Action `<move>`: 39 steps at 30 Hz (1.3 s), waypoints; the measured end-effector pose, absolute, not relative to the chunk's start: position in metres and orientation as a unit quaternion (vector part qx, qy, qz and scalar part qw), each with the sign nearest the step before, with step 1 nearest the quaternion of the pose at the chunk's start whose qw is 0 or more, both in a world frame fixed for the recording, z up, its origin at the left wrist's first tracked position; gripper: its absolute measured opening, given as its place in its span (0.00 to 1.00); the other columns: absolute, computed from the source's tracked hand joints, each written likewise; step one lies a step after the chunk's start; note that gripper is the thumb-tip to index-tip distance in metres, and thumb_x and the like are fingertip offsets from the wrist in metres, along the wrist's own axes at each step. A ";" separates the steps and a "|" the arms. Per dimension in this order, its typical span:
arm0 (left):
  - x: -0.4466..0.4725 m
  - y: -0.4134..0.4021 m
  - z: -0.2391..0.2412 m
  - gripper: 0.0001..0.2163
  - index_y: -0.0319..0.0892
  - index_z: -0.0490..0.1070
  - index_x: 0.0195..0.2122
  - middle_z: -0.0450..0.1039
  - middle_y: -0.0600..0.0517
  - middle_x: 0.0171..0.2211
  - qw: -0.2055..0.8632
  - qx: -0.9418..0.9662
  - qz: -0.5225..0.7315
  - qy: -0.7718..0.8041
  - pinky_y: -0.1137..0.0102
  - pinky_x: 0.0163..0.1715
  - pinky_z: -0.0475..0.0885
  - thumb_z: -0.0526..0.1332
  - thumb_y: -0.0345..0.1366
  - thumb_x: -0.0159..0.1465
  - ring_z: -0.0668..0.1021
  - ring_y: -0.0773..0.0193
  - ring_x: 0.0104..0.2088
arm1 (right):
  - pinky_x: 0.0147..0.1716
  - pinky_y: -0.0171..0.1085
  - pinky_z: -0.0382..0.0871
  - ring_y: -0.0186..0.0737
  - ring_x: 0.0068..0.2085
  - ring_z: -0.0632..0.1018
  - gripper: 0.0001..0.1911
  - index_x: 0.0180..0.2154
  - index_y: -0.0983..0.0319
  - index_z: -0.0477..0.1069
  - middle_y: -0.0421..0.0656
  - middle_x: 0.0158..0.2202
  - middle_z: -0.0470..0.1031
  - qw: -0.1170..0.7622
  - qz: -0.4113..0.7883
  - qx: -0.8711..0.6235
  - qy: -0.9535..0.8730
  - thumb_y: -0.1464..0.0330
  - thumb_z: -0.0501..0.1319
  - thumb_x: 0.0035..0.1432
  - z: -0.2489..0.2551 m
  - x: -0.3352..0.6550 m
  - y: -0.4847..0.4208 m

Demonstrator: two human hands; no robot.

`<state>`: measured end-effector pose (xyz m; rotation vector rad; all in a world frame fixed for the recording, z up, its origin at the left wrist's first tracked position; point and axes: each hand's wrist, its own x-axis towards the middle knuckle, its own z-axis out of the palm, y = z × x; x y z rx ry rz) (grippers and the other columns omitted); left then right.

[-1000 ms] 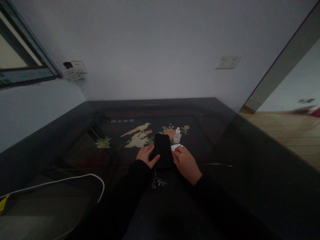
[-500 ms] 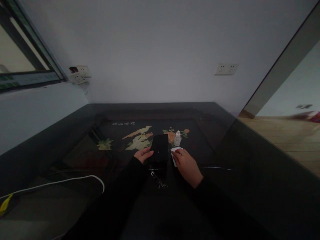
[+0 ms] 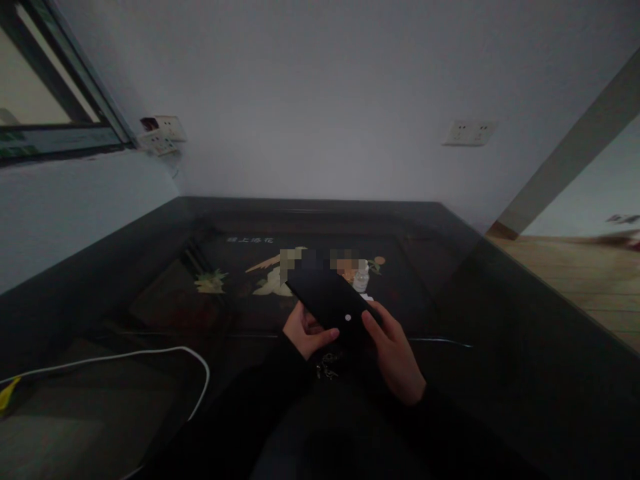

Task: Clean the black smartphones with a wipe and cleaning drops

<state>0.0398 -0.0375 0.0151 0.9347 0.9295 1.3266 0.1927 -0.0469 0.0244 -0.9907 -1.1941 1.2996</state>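
Observation:
A black phone (image 3: pixel 325 297) is held between both hands, tilted, its near end towards the lower right. A small round light mark shows near that end. My left hand (image 3: pixel 309 331) grips the phone's near left side, thumb on top. On the right edge, my right hand (image 3: pixel 397 353) holds it with the thumb on the front. A silvery beaded or chain strap (image 3: pixel 327 367) lies just below the phone. Behind the right hand stands a small white bottle (image 3: pixel 361 279). A white pad or folded cloth (image 3: pixel 367 297) peeks out beside the bottle, mostly hidden.
The dark glossy table (image 3: pixel 450 267) carries a bird-and-flower picture (image 3: pixel 273 283). A white cable (image 3: pixel 125 357) curves at the left, with a yellow tag (image 3: pixel 7 393) at its end. Wall sockets (image 3: pixel 470 133) and a window (image 3: pixel 50 73) are beyond the table.
My right hand has left the white pad and taken hold of the phone's right side. The phone has been lifted and turned at an angle, with my left hand still on it.

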 end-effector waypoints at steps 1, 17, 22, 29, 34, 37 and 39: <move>0.038 -0.036 0.015 0.29 0.36 0.63 0.42 0.75 0.47 0.35 0.588 0.407 0.571 0.403 0.71 0.32 0.72 0.71 0.37 0.40 0.77 0.62 0.33 | 0.41 0.38 0.66 0.39 0.39 0.73 0.15 0.44 0.59 0.66 0.42 0.39 0.72 0.532 0.546 -0.419 -0.493 0.60 0.55 0.57 0.025 0.194 -0.046; 0.000 -0.011 0.004 0.29 0.33 0.49 0.54 0.74 0.49 0.23 0.636 0.546 0.394 0.376 0.73 0.19 0.67 0.56 0.44 0.57 0.78 0.60 0.23 | 0.32 0.35 0.65 0.39 0.34 0.71 0.15 0.36 0.61 0.68 0.40 0.31 0.71 0.559 0.382 -0.539 -0.501 0.57 0.56 0.54 0.019 0.235 -0.023; -0.002 -0.013 0.000 0.21 0.36 0.51 0.50 0.76 0.44 0.31 0.611 0.612 0.341 0.369 0.77 0.13 0.58 0.52 0.37 0.57 0.76 0.66 0.18 | 0.32 0.36 0.65 0.40 0.36 0.72 0.16 0.37 0.61 0.68 0.42 0.33 0.72 0.575 0.376 -0.541 -0.485 0.57 0.57 0.53 0.017 0.235 -0.021; 0.005 -0.021 0.003 0.18 0.37 0.57 0.46 0.75 0.52 0.24 0.632 0.608 0.310 0.367 0.80 0.12 0.55 0.51 0.30 0.52 0.73 0.71 0.15 | 0.31 0.36 0.65 0.40 0.34 0.72 0.16 0.37 0.63 0.69 0.43 0.32 0.72 0.570 0.369 -0.540 -0.496 0.57 0.56 0.54 0.019 0.237 -0.021; 0.007 -0.021 -0.002 0.19 0.38 0.58 0.43 0.73 0.56 0.20 0.627 0.599 0.323 0.379 0.81 0.11 0.53 0.51 0.28 0.47 0.69 0.75 0.12 | 0.30 0.35 0.63 0.38 0.33 0.70 0.14 0.37 0.60 0.67 0.41 0.33 0.70 0.512 0.319 -0.550 -0.578 0.58 0.50 0.58 0.025 0.239 -0.022; 0.008 -0.021 -0.006 0.20 0.38 0.58 0.43 0.73 0.57 0.20 0.631 0.594 0.322 0.381 0.80 0.10 0.51 0.51 0.28 0.47 0.66 0.75 0.10 | 0.31 0.34 0.63 0.37 0.32 0.70 0.13 0.36 0.60 0.66 0.40 0.31 0.68 0.490 0.280 -0.558 -0.609 0.59 0.50 0.59 0.028 0.240 -0.021; 0.009 -0.021 -0.007 0.20 0.38 0.59 0.43 0.73 0.56 0.20 0.635 0.595 0.314 0.379 0.81 0.09 0.52 0.51 0.27 0.46 0.66 0.76 0.10 | 0.31 0.34 0.62 0.37 0.32 0.69 0.13 0.35 0.61 0.66 0.40 0.30 0.68 0.491 0.255 -0.561 -0.616 0.60 0.50 0.59 0.029 0.240 -0.021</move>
